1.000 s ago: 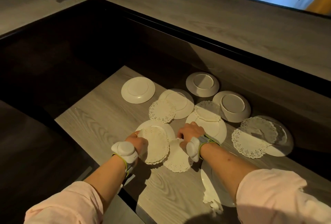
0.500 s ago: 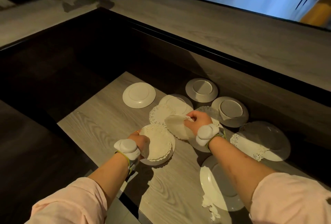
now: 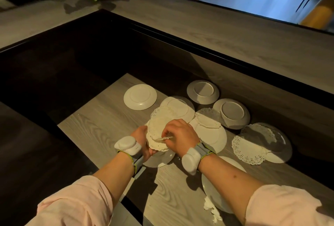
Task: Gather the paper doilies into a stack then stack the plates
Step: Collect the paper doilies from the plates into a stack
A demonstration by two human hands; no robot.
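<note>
My left hand (image 3: 144,140) holds a small stack of white paper doilies (image 3: 156,133) from below, tilted up above a plate (image 3: 160,158). My right hand (image 3: 179,137) pinches the stack's near right edge. Another doily (image 3: 163,112) lies behind the stack, half on a plate (image 3: 180,109). One doily (image 3: 207,120) rests on the large middle plate (image 3: 211,137), and one (image 3: 249,149) hangs off the right plate (image 3: 278,140). A crumpled doily (image 3: 210,207) pokes out under the near plate (image 3: 215,187). Upturned plates sit at the back left (image 3: 140,96), back middle (image 3: 203,92) and back right (image 3: 232,112).
The plates lie on a pale wood counter (image 3: 101,130) bounded by a raised wall with a dark rim (image 3: 235,61) behind. A dark surface (image 3: 45,81) drops off to the left and the counter's front edge runs under my left forearm.
My right hand carried a doily from beside the back plates to the stack in my left hand and now pinches the stack. The stack has risen and tilted.
</note>
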